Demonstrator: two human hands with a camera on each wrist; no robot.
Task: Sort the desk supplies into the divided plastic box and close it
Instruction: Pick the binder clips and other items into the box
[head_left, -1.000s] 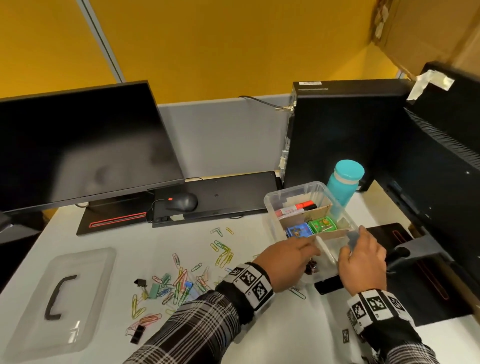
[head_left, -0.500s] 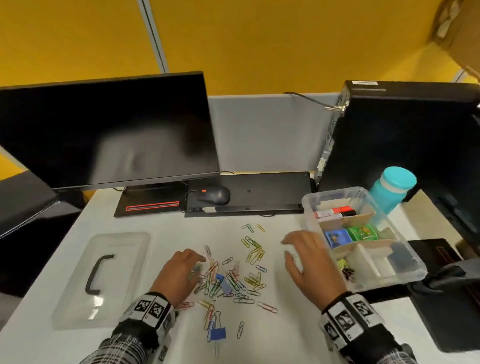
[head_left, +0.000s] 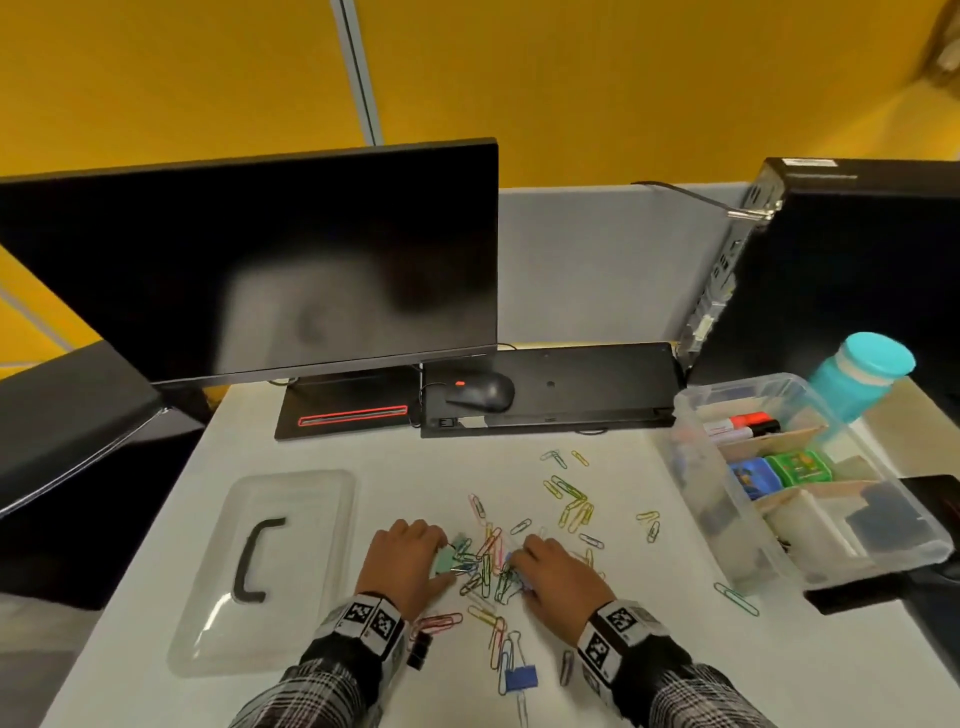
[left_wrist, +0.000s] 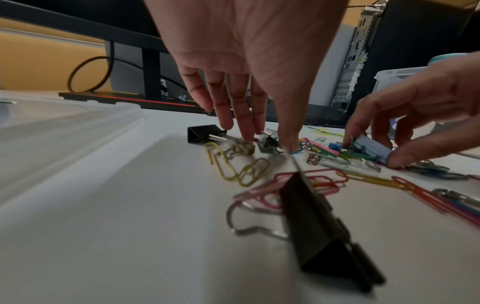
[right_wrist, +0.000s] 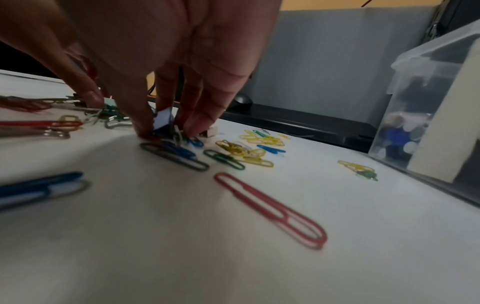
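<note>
On the desk (head_left: 322, 691): loose paper clips (head_left: 570, 501) beside an open divided box (head_left: 737, 566), its lid (head_left: 262, 566) lying well left. Right hand (head_left: 563, 571) pinched a pale blue binder clip (left_wrist: 372, 147) in the pile; left hand (head_left: 408, 564), fingers (left_wrist: 244, 115) extended, touched a green binder clip (head_left: 445, 561).

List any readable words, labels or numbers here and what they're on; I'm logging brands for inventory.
None can be read.
White marker label: red print, too blurred.
Computer tower top sticker: too small.
Blue tin and green tin: pictures only, blurred.
Wristband squares: coded patterns, not text.
</note>
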